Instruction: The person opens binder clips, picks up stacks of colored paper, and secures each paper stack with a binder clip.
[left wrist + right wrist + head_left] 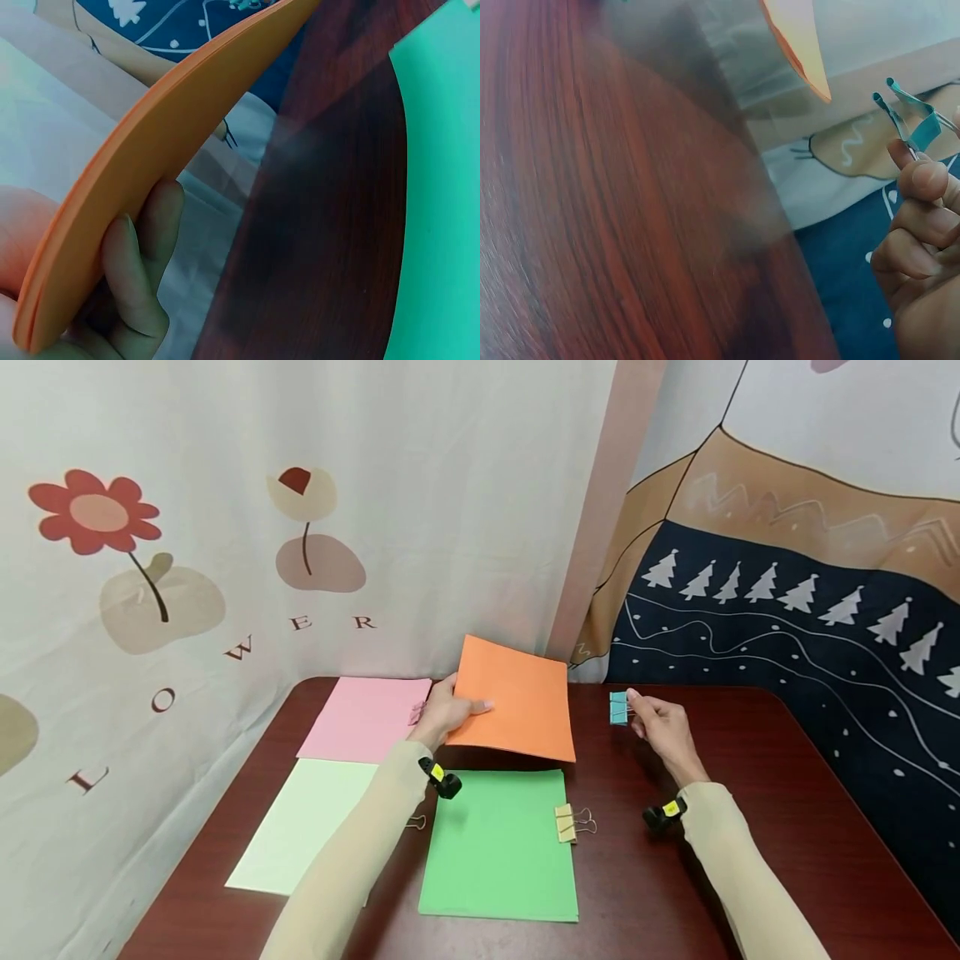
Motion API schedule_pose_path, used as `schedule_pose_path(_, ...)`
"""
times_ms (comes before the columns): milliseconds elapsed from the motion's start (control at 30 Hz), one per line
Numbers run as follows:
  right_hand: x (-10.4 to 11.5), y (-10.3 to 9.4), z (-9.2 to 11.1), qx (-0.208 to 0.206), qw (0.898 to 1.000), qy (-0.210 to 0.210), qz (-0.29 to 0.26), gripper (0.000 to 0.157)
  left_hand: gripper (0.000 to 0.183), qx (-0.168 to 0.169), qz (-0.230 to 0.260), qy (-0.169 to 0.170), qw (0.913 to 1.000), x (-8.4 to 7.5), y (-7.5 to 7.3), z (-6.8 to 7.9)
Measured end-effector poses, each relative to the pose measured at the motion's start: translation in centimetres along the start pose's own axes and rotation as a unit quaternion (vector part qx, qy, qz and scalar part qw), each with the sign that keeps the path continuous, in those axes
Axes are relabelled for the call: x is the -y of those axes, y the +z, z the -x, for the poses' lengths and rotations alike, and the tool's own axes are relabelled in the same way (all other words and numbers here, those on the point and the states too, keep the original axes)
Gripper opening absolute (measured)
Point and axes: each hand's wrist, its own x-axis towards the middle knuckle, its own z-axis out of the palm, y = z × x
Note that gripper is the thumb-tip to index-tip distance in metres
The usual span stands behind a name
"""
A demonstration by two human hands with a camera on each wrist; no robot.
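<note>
My left hand [447,713] grips a stack of orange paper [517,702] by its left edge, thumb on top and fingers beneath. The stack is raised and tilted above the table, and in the left wrist view it bows along its length. To the right, my right hand [666,731] pinches a teal binder clip [618,708] by its wire handles. In the right wrist view the jaws of that clip [924,131] are spread apart, with no paper between them. A gap separates the clip from the orange stack's right edge.
Green paper [498,847] lies in front, a yellow binder clip [566,823] on its right edge. At left are pink paper [367,714] with a pink clip [417,713] and pale green paper [300,827], partly behind my left sleeve. Curtains hang behind the dark wooden table [637,902].
</note>
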Motion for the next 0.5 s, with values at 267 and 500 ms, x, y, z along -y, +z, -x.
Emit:
schedule_pose_path(267, 2.1, 0.6, 1.4, 0.012, 0.999, -0.019, -0.042, 0.058, 0.069, 0.002, 0.031, 0.003, 0.9995, 0.2, -0.2, 1.7)
schedule_pose_path(500, 1.5, 1.7, 1.6, 0.0, 0.997, -0.02, -0.072, 0.049, 0.07, -0.002, 0.043, 0.009, 0.999, 0.2, 0.2, 3.6)
